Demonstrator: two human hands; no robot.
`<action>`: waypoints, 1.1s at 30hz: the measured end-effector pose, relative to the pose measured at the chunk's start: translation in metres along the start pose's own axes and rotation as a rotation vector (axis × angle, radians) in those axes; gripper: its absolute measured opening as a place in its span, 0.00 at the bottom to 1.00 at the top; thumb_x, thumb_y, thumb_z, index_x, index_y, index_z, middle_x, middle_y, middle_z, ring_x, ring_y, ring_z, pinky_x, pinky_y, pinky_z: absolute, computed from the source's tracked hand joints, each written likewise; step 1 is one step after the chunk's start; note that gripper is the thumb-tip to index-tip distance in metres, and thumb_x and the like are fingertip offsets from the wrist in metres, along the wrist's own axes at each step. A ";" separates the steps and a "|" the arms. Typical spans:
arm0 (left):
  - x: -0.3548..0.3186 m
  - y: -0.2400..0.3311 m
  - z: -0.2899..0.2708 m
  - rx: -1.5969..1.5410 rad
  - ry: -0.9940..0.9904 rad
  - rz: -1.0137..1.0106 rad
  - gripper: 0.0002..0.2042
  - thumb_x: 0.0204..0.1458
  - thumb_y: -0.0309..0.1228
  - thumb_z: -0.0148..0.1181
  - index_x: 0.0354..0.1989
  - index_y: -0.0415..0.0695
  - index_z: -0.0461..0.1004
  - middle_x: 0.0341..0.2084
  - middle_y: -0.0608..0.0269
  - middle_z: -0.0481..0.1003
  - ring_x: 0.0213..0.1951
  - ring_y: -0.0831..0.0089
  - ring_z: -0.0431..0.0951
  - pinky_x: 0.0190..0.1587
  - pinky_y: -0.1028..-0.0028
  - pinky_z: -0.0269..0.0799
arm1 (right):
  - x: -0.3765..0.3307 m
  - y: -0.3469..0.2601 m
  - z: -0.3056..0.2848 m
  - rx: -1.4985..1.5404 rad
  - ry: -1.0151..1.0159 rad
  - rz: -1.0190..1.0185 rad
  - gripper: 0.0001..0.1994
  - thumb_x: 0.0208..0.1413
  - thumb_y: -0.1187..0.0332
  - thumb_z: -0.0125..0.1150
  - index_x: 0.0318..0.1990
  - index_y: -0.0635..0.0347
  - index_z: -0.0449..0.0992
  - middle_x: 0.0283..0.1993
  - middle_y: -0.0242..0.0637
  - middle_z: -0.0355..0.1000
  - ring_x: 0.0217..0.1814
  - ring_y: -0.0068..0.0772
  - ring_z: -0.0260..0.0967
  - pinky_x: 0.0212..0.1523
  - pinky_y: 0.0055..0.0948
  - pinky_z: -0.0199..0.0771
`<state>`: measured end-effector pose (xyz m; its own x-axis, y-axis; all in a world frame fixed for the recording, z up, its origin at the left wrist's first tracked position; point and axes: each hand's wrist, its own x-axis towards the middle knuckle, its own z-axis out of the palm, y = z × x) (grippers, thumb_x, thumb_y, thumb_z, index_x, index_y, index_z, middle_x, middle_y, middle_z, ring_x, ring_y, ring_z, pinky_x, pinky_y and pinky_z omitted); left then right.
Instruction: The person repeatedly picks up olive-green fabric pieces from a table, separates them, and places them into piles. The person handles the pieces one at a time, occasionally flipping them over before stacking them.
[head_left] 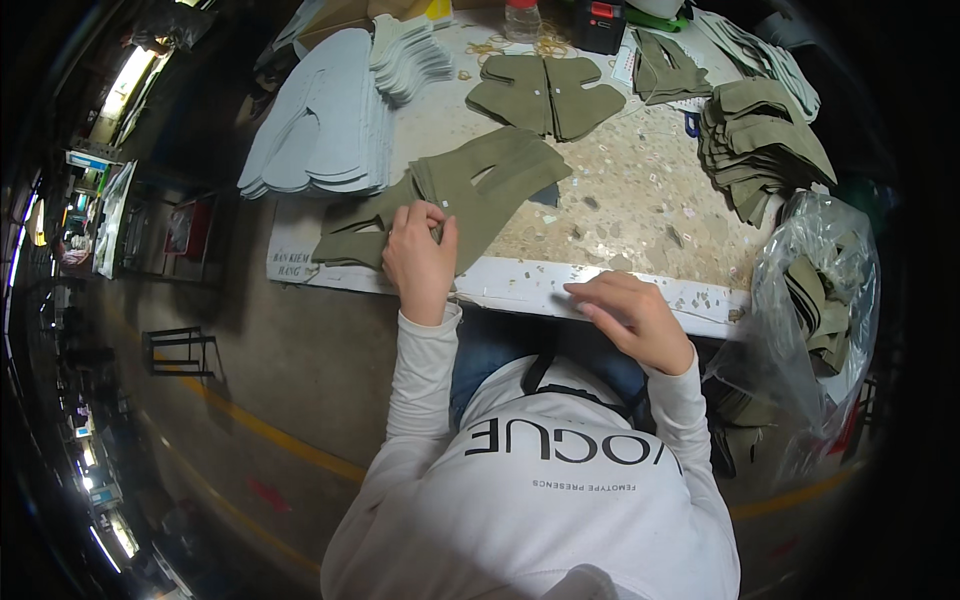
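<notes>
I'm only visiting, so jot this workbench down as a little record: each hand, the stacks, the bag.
Left hand: fingers on olive cut pieces
Right hand: at the near edge of the table, no object visible in it
Upper left: pale stack
Upper right: olive stack
Right edge: clear bag, olive pieces inside

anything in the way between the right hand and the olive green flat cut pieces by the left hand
Nothing visible stands between the right hand and the olive green flat cut pieces; only the table's white front edge lies there. The left hand touches the pieces, left of that path.
</notes>
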<state>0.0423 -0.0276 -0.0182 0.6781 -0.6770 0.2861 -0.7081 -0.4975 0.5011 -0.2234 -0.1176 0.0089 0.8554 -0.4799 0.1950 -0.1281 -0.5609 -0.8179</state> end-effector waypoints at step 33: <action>-0.054 0.058 -0.044 -0.991 -0.296 0.083 0.27 0.53 0.14 0.57 0.64 0.34 0.62 0.63 0.54 0.60 0.39 0.78 0.76 0.36 0.81 0.76 | 0.069 0.010 0.058 2.003 -0.006 0.179 0.35 0.65 0.45 0.49 0.70 0.61 0.52 0.69 0.40 0.56 0.71 0.35 0.53 0.69 0.39 0.57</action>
<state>-0.0267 0.0033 0.0314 0.4639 -0.8617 0.2057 -0.1802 0.1355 0.9743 -0.1371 -0.1173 -0.0171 0.9008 -0.4299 0.0610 0.4340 0.8874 -0.1552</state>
